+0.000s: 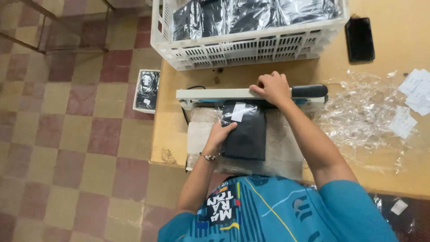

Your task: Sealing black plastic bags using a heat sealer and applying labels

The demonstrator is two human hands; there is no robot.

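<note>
Black packets (pixel 251 15) in white crate (pixel 242 49)

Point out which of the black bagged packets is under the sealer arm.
The black packet on the table, held by the left hand while the right hand presses the sealer arm. The others lie in the white crate and a floor box.

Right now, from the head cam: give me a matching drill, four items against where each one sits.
Items:
1. left hand
2. right hand
3. white crate
4. black phone

Places:
A. flat on the table's far right
B. pressing down the heat sealer bar
C. on the black bagged packet
D. behind the sealer, filled with black bagged packets

Pairs: 1-C, 2-B, 3-D, 4-A
</note>
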